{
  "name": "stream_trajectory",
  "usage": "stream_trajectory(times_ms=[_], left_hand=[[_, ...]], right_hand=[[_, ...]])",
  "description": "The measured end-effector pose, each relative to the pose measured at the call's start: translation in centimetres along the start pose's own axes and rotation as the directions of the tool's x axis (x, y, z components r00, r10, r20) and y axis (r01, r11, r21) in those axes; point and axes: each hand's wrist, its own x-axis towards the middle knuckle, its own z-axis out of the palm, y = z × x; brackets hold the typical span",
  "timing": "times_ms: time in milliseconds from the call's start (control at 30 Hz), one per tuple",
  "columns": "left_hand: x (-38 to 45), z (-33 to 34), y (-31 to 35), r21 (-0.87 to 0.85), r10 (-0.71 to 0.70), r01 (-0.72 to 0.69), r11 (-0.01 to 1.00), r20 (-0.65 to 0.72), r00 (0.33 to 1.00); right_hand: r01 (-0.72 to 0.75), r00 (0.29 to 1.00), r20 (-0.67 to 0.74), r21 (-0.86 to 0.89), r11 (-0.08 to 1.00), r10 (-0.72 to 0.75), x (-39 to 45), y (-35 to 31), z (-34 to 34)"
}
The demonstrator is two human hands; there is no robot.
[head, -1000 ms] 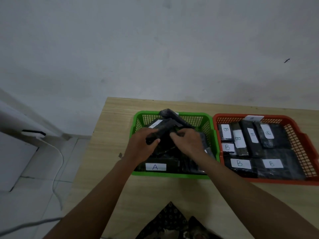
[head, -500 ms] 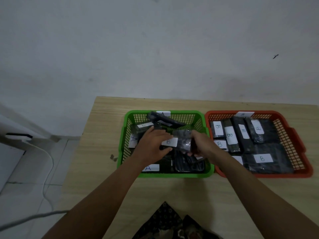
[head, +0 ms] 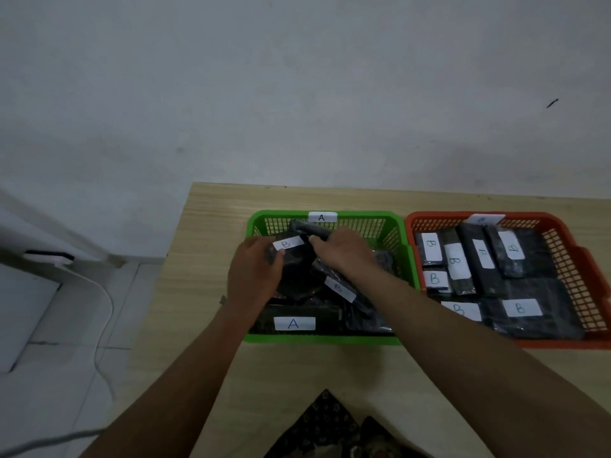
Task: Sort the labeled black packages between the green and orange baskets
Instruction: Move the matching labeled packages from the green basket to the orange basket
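While both hands work inside the green basket (head: 325, 340), the left hand (head: 254, 276) is closed round a black pkg w/ a white "B" label (head: 288, 243), thumb pressed on its near-left corner, pkg lifted a bit above the pile. Right hand (head: 344, 251) is over the far-middle of the same basket, fingers curled on a dark rolled pkg (head: 305, 227) leaning vs the far wall; grip looks closed on it, though fingertips are hidden behind the hand. Basket's far rim carries an "A" tag (head: 322, 217). Near wall: a flat black pkg marked "A" (head: 294, 323) lying lengthwise. Another "B"-labelled pkg (head: 340, 288) sits tilted under the right forearm, mid-basket, on top of other black pkgs.

Orange basket (head: 562, 342) stands just right of the green one, rims touching or nearly so. It holds black pkgs all labelled "B": several narrow ones side by side at the far end, wider ones (head: 521, 307) at the near end. A tag on its far rim is too blurred to read.

Both baskets rest on a light wood table (head: 211, 226) vs a grey wall. White cable (head: 104, 312) on tiled floor, left. Patterned dark cloth (head: 325, 421) at near edge.
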Motion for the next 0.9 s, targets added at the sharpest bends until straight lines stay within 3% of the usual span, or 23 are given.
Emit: stream_trajectory(times_ms=[200, 300, 400, 567, 733, 900], left_hand=[[0.5, 0.5, -1.3, 0.019, -0.114, 0.113, 0.993, 0.087, 0.990], [0.5, 0.8, -1.2, 0.008, -0.136, 0.136, 0.991, 0.106, 0.985], [-0.1, 0.8, -0.7, -0.114, -0.175, 0.179, 0.977, 0.040, 0.984], [-0.7, 1.2, 2.1, -0.316, -0.261, 0.258, 0.913, 0.031, 0.965], [-1.0, 3.9, 6.8, -0.323, -0.083, 0.101, 0.941, 0.069, 0.994], [-3.2, 8.8, 13.8, -0.424, 0.015, 0.074, 0.903, 0.203, 0.979]], right_hand=[[-0.132, 0.991, 0.020, -0.013, 0.991, 0.132, 0.0, -1.3, 3.9], [-0.156, 0.987, 0.066, 0.242, 0.958, 0.144, 0.0, -1.1, 4.2], [-0.152, 0.987, 0.046, 0.564, 0.812, 0.153, -0.5, -0.7, 3.2], [-0.044, 0.999, 0.038, 0.720, 0.692, 0.024, -2.6, 2.0, -0.8], [-0.022, 1.000, 0.007, 0.825, 0.565, 0.029, -5.4, 8.2, -5.2], [0.055, 0.984, -0.118, 0.911, 0.409, 0.130, -8.2, 16.9, -9.3]])
